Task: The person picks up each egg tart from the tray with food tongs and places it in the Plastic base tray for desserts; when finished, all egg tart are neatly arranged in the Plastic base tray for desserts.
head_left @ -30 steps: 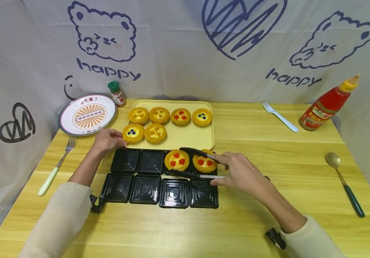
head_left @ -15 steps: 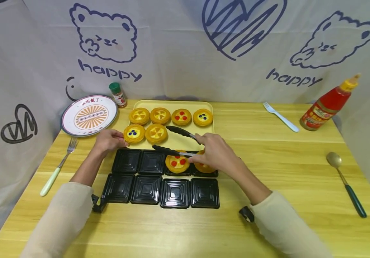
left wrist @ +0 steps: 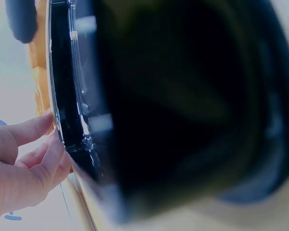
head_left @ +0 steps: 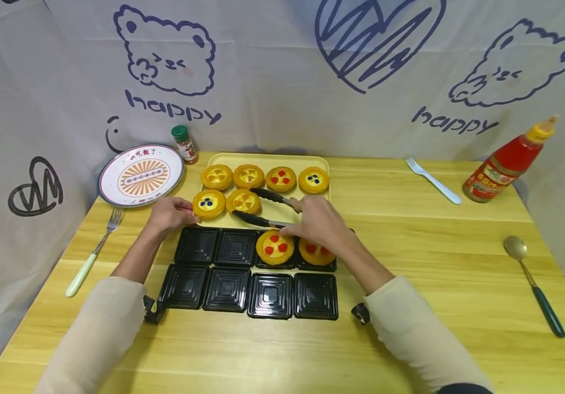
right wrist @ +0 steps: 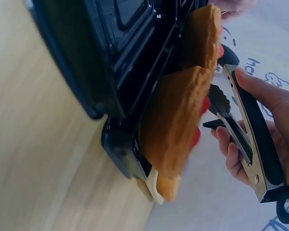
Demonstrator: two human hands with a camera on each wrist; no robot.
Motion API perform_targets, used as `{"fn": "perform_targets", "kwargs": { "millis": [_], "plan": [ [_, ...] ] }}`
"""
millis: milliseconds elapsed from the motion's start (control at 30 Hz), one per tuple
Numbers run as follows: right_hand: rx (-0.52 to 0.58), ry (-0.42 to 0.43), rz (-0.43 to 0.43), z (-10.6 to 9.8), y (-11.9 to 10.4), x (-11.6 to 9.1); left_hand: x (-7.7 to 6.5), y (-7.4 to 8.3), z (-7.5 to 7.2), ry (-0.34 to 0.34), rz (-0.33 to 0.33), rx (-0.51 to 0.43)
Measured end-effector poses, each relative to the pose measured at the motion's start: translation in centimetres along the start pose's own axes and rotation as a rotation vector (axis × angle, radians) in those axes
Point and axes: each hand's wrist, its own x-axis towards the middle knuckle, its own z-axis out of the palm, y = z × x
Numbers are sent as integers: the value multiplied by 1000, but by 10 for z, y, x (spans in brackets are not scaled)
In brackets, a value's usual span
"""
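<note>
In the head view my right hand (head_left: 319,219) grips black-tipped tongs (head_left: 258,220). Their spread tips lie on either side of a yellow-wedge-topped egg tart (head_left: 244,203) in the near row of the pale yellow tray (head_left: 292,213). The right wrist view shows my thumb and fingers around the tongs (right wrist: 254,127). My left hand (head_left: 169,213) pinches the tray's near left corner, beside a blueberry-topped tart (head_left: 208,203). In front, a black plastic compartment tray (head_left: 269,295) holds two red-topped tarts (head_left: 275,247) in its far row; my right hand partly covers the right one.
Along the yellow tray's back row sit several more tarts (head_left: 281,179). At left are a patterned plate (head_left: 142,175), a spice jar (head_left: 185,145) and a fork (head_left: 90,257). At right lie a pale blue fork (head_left: 432,180), a red sauce bottle (head_left: 506,164) and a spoon (head_left: 534,284).
My right hand has carried the tongs from the right red-topped tart in the black tray up and left to the yellow-wedge tart. My left hand has stayed at the corner.
</note>
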Motion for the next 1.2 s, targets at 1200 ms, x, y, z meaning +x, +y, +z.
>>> {"fn": "perform_targets", "kwargs": {
  "millis": [1200],
  "plan": [
    [-41, -37, -96, 5, -45, -4, 0, -1, 1, -3, 26, -14]
  ]
}}
